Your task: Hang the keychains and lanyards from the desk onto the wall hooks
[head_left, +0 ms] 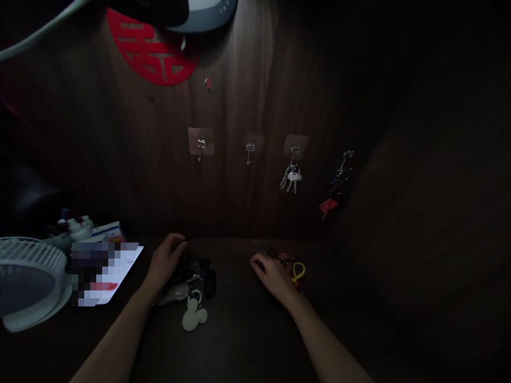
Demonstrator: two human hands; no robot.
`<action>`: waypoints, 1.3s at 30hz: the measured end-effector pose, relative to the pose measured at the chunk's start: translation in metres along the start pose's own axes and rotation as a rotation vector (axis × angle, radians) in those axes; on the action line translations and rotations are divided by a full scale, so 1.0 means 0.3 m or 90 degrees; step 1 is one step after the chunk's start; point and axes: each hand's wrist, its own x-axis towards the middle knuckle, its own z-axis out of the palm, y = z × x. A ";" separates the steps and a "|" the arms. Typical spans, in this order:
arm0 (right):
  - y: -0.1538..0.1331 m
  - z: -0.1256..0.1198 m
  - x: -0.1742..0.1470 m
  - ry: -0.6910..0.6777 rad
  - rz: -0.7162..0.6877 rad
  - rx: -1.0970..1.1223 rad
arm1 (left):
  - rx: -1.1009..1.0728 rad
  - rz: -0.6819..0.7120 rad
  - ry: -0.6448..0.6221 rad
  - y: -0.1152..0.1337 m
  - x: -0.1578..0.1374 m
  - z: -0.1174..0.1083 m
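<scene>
My left hand (pixel 167 260) is at the back of the dark shelf, its fingers curled together by a small dark thing too dim to name. Just below it lies a cluster of keys (pixel 194 277) with a black fob (pixel 209 283), a grey rounded piece (pixel 178 292) and a pale mouse-head charm (pixel 194 315). Over to the right, my right hand (pixel 274 275) has its thumb and fingers drawn together; whatever may be in them is hidden. Behind and beside it sits a dim reddish bundle (pixel 285 259) with a yellow loop (pixel 298 272).
Hooks on the wooden back wall include a left hook (pixel 200 149) and a middle hook (pixel 249 153), both bare. Hanging keys (pixel 292 178) and a red tag (pixel 328 206) are further right. A white fan (pixel 35 282) and a lit screen (pixel 120 276) stand at left.
</scene>
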 end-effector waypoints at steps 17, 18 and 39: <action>-0.011 0.013 0.016 -0.018 -0.005 -0.080 | -0.364 0.018 0.084 0.285 0.075 -0.078; -0.011 0.014 0.016 -0.019 -0.004 -0.088 | -0.377 0.029 0.090 0.315 0.090 -0.082; -0.017 0.010 0.011 -0.011 0.013 -0.085 | -0.470 0.015 0.111 0.439 0.327 -0.039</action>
